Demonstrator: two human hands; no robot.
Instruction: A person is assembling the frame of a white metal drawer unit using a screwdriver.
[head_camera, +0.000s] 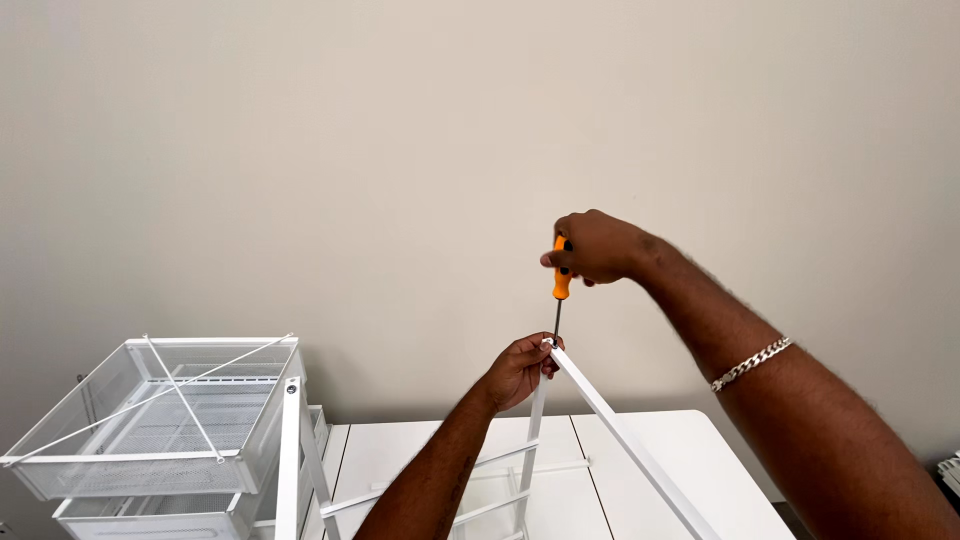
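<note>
My right hand (597, 246) grips the orange handle of a screwdriver (561, 285) held upright, its thin shaft pointing down. The tip meets the top corner of a white metal frame (620, 435). My left hand (522, 370) pinches that corner just below the tip, where an upright post and a slanting rail join. A silver chain bracelet (751, 363) circles my right wrist.
A white mesh drawer unit (150, 420) with crossed wire braces stands at the lower left. A second white frame post (289, 460) rises beside it. White tabletops (660, 470) lie below, against a plain beige wall (400, 150).
</note>
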